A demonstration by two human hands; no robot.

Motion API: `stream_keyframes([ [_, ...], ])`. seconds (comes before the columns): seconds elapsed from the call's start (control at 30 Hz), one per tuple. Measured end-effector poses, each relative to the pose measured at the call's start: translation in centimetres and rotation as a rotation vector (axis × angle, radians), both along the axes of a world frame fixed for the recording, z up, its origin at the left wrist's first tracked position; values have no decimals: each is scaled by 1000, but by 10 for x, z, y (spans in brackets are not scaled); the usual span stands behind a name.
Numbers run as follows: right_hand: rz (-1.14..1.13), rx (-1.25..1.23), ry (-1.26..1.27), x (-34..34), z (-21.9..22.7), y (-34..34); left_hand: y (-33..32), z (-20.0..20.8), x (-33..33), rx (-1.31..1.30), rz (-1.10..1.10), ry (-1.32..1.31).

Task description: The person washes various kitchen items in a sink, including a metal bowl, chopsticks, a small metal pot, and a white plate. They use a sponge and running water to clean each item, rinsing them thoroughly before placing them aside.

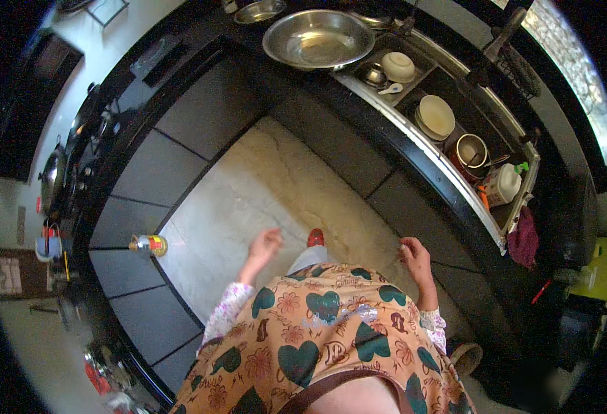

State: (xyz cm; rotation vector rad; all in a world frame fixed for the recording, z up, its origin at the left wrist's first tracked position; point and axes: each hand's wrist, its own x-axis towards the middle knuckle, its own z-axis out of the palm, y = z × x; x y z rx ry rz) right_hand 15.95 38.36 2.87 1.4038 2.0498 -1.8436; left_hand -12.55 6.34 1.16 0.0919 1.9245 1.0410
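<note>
Heart-patterned garment point(348, 331) hangs near the left grip point(267, 246) and right grip point(415, 258), both released, fingers loosely curled.

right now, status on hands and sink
Left hand, right hand: nothing visibly held. Sink: bowls, pot, white bottle inside. Yellow-labelled bottle on floor, left.

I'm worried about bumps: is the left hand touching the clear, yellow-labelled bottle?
Apart: the head view shows pale floor between left hand and bottle.
</note>
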Motion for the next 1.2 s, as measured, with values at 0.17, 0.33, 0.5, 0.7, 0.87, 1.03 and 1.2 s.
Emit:
stream_keyframes([
  [0.17,-120,37,116,-34,49,44,67,55,-115,229,381,89],
  [0.33,-226,44,231,-37,75,88,102,86,-177,467,608,55],
  [0.5,-234,250,249,-65,58,137,107,91,-206,437,829,25],
  [0.7,-4,799,186,-136,56,208,66,63,-220,414,985,87],
  [0.87,126,1212,108,-196,70,274,84,63,-216,350,1127,121],
  [1.03,277,1208,109,-203,79,263,72,70,-202,515,988,167],
  [1.2,210,1160,-6,-186,99,249,79,150,-158,573,734,323],
])
